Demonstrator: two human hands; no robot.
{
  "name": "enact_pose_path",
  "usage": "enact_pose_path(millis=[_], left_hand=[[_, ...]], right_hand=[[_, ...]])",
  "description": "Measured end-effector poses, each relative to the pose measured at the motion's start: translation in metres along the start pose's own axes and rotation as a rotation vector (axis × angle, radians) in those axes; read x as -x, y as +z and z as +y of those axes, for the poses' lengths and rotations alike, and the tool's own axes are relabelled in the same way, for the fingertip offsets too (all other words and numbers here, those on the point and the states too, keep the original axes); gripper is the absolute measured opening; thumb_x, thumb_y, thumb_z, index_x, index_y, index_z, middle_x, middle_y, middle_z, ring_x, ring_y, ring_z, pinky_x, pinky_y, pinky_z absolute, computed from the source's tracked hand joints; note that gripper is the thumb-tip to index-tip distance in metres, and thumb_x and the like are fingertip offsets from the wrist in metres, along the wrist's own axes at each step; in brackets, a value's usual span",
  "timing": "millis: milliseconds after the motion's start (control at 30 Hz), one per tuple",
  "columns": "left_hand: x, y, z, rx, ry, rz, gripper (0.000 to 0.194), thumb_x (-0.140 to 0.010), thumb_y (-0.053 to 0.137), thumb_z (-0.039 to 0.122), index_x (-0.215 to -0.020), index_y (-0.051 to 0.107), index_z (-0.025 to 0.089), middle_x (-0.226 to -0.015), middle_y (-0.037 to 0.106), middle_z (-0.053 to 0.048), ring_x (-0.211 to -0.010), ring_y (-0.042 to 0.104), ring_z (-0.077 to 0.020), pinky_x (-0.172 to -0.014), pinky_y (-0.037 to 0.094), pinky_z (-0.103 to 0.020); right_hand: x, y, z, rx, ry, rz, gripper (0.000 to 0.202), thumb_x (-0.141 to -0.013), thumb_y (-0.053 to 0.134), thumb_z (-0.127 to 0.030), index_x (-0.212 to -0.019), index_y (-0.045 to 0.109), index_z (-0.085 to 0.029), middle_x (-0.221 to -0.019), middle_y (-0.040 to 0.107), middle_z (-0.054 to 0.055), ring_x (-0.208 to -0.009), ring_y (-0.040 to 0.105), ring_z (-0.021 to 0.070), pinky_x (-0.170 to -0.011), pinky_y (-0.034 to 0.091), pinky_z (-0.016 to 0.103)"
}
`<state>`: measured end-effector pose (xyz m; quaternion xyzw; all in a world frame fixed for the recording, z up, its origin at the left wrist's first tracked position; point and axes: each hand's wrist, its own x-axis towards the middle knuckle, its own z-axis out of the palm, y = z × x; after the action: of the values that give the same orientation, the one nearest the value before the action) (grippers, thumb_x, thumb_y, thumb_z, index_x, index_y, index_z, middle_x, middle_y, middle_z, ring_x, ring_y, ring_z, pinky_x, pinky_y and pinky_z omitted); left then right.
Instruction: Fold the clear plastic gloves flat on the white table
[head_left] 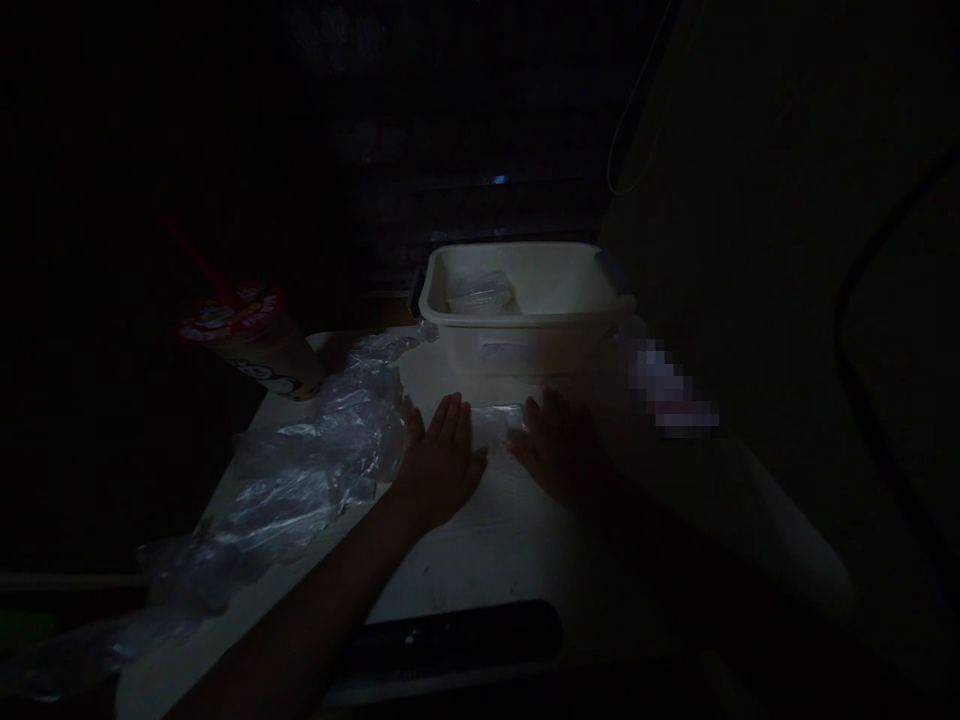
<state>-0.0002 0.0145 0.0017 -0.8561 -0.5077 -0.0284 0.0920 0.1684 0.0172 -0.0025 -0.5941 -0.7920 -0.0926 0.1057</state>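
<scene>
In dim light, my left hand [444,460] lies flat with its fingers stretched forward, at the left edge of a clear plastic packet [495,424] on the white table. My right hand [559,440] rests at the packet's right edge, its fingers spread and partly lost in shadow. Just beyond both hands stands a cream plastic basin [525,345] with dark handles. Inside its left part lie clear plastic packets [480,292]; their contents are too dark to make out.
A drink cup [262,345] with a red straw stands at the back left. Crumpled clear plastic [300,480] runs along the table's left side. A long black device [457,635] lies at the near edge. A blurred-out object [671,395] sits right of the basin. A dark cable [847,340] hangs at far right.
</scene>
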Motion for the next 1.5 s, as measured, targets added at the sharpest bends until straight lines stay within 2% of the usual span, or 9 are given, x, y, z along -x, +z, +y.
enact_pose_path(millis=[200, 333, 467, 800, 1000, 1167, 1367, 1500], left_hand=[[-0.003, 0.001, -0.006, 0.091, 0.099, 0.004, 0.052, -0.083, 0.023, 0.034, -0.125, 0.023, 0.004, -0.131, 0.026, -0.019, -0.122, 0.018, -0.0253, -0.094, 0.016, -0.052], [-0.003, 0.000, -0.006, 0.160, 0.200, -0.012, 0.052, -0.083, 0.025, 0.035, -0.126, 0.021, 0.007, -0.133, 0.025, -0.014, -0.123, 0.018, -0.0225, -0.097, 0.014, -0.048], [-0.003, -0.001, -0.005, 0.185, 0.210, -0.025, 0.053, -0.082, 0.027, 0.035, -0.127, 0.020, 0.008, -0.132, 0.026, -0.014, -0.122, 0.019, -0.0222, -0.098, 0.013, -0.046], [-0.003, -0.002, -0.004, 0.187, 0.207, -0.015, 0.053, -0.082, 0.028, 0.035, -0.127, 0.019, 0.007, -0.132, 0.026, -0.015, -0.123, 0.018, -0.0223, -0.097, 0.013, -0.047], [-0.003, -0.002, -0.004, 0.191, 0.208, -0.015, 0.054, -0.082, 0.027, 0.036, -0.127, 0.018, 0.007, -0.132, 0.026, -0.014, -0.123, 0.018, -0.0227, -0.098, 0.013, -0.047], [-0.004, -0.001, -0.004, 0.200, 0.202, -0.012, 0.055, -0.082, 0.028, 0.036, -0.127, 0.018, 0.007, -0.132, 0.027, -0.015, -0.122, 0.019, -0.0226, -0.097, 0.013, -0.047], [-0.003, -0.003, -0.004, 0.199, 0.200, -0.022, 0.055, -0.081, 0.028, 0.037, -0.127, 0.018, 0.007, -0.132, 0.028, -0.015, -0.122, 0.019, -0.0233, -0.097, 0.013, -0.048], [-0.004, -0.002, -0.004, 0.201, 0.202, -0.023, 0.057, -0.081, 0.029, 0.037, -0.127, 0.016, 0.006, -0.132, 0.027, -0.016, -0.122, 0.018, -0.0233, -0.097, 0.013, -0.048]], right_hand=[[-0.019, -0.007, 0.019, -0.225, -0.049, 0.002, 0.029, -0.076, 0.043, -0.027, -0.098, 0.056, -0.014, -0.097, 0.059, 0.008, -0.089, 0.050, 0.0188, -0.081, 0.032, 0.031], [-0.026, -0.006, 0.021, -0.283, -0.007, -0.074, 0.020, -0.072, 0.049, -0.028, -0.084, 0.061, -0.018, -0.084, 0.061, 0.005, -0.082, 0.051, 0.0178, -0.075, 0.033, 0.028], [-0.029, -0.006, 0.021, -0.286, 0.010, -0.147, 0.014, -0.069, 0.052, -0.029, -0.071, 0.061, -0.019, -0.077, 0.060, 0.003, -0.078, 0.051, 0.0169, -0.072, 0.033, 0.027], [-0.031, -0.006, 0.021, -0.327, 0.001, -0.195, 0.016, -0.069, 0.050, -0.031, -0.070, 0.062, -0.019, -0.078, 0.061, 0.003, -0.078, 0.051, 0.0163, -0.072, 0.032, 0.027], [-0.030, -0.004, 0.020, -0.291, -0.027, -0.178, 0.014, -0.068, 0.050, -0.029, -0.067, 0.061, -0.020, -0.076, 0.060, 0.003, -0.077, 0.051, 0.0167, -0.071, 0.032, 0.028], [-0.030, -0.003, 0.020, -0.349, -0.027, -0.147, 0.014, -0.068, 0.050, -0.028, -0.066, 0.060, -0.019, -0.076, 0.061, 0.003, -0.077, 0.052, 0.0164, -0.071, 0.033, 0.027], [-0.030, -0.008, 0.018, -0.481, 0.011, -0.151, 0.019, -0.068, 0.049, -0.028, -0.078, 0.061, -0.018, -0.072, 0.063, 0.002, -0.069, 0.055, 0.0129, -0.067, 0.036, 0.024], [-0.029, -0.010, 0.018, -0.458, -0.004, -0.205, 0.019, -0.067, 0.049, -0.031, -0.072, 0.062, -0.018, -0.068, 0.063, 0.002, -0.065, 0.055, 0.0131, -0.063, 0.036, 0.024]])
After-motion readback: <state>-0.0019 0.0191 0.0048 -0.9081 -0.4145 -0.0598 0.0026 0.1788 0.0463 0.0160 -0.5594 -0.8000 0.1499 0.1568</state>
